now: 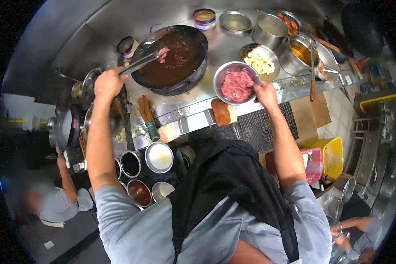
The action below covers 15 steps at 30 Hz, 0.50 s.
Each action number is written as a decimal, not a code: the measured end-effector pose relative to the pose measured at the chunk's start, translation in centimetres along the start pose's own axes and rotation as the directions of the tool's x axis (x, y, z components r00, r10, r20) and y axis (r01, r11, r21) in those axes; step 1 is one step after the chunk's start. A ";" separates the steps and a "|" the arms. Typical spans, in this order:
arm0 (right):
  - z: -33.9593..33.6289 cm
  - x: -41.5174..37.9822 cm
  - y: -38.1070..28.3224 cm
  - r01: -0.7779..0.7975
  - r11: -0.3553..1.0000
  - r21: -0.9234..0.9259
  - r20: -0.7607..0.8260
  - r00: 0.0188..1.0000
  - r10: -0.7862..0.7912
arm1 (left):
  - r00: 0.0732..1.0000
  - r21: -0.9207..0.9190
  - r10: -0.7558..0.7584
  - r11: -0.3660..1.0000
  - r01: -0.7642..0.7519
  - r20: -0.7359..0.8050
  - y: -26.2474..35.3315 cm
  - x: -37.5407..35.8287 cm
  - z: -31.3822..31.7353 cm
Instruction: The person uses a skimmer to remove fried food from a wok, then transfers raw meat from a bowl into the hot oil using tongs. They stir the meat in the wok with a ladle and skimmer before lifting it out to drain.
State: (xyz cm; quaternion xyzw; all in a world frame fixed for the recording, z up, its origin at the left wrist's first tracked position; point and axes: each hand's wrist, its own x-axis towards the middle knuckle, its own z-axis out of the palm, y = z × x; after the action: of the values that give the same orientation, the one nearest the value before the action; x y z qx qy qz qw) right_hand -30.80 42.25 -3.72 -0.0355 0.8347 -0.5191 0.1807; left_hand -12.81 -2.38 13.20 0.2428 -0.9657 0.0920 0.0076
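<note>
My left hand [109, 83] is closed around metal tongs [138, 64], which reach over a large black wok [180, 83]. At the tongs' tips is a piece of pink raw meat [163, 54], above the dark brown liquid [180, 53] in the wok. With my right hand [265, 93] I grip the rim of a metal bowl [217, 79] holding raw sliced meat [236, 86]. The bowl is over the counter's front edge, to the right of the wok. Just behind it sits a perforated strainer [247, 49] with pale yellow pieces.
Metal pots [270, 31] and a ladle [313, 83] stand at the back right. A bamboo brush [148, 116] lies near the counter edge. Several sauce containers [159, 157] are at lower left. Yellow and pink bins [333, 156] stand right. Co-workers [68, 202] are at both sides.
</note>
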 end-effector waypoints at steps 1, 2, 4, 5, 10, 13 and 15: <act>-0.3 0.2 0.1 -0.008 1.000 -0.015 -0.012 1.000 0.007 | 0.993 0.018 -0.074 0.997 0.072 0.094 0.4 0.8 0.8; -0.7 0.3 0.0 -0.016 1.000 -0.027 -0.025 1.000 0.015 | 0.981 0.023 -0.088 0.996 0.086 0.174 0.2 2.0 2.0; -1.3 0.6 -0.2 -0.023 1.000 -0.018 -0.023 0.999 0.023 | 0.961 0.093 -0.179 0.982 0.162 0.210 0.8 3.3 4.4; -1.7 1.0 0.0 -0.032 0.999 -0.037 -0.024 0.999 0.031 | 0.960 0.094 -0.187 0.981 0.171 0.207 0.4 4.2 6.6; -3.1 3.3 0.5 -0.015 0.991 -0.135 -0.015 1.000 0.013 | 0.918 0.036 -0.374 0.927 0.372 0.135 0.8 5.0 10.7; -3.8 6.1 1.6 0.093 0.972 -0.216 0.019 0.996 -0.091 | 0.895 0.007 -0.442 0.897 0.442 0.059 3.6 3.1 6.8; -4.8 6.9 0.8 0.186 0.953 -0.238 0.061 0.982 -0.177 | 0.897 -0.009 -0.442 0.897 0.443 0.018 4.8 1.9 5.0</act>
State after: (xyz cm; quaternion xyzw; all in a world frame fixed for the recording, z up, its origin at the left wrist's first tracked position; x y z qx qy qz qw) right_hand -38.72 44.99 -4.37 -0.1438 0.8815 -0.4266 0.1427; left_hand -16.57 0.03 7.57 0.4566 -0.8858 0.0796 0.0223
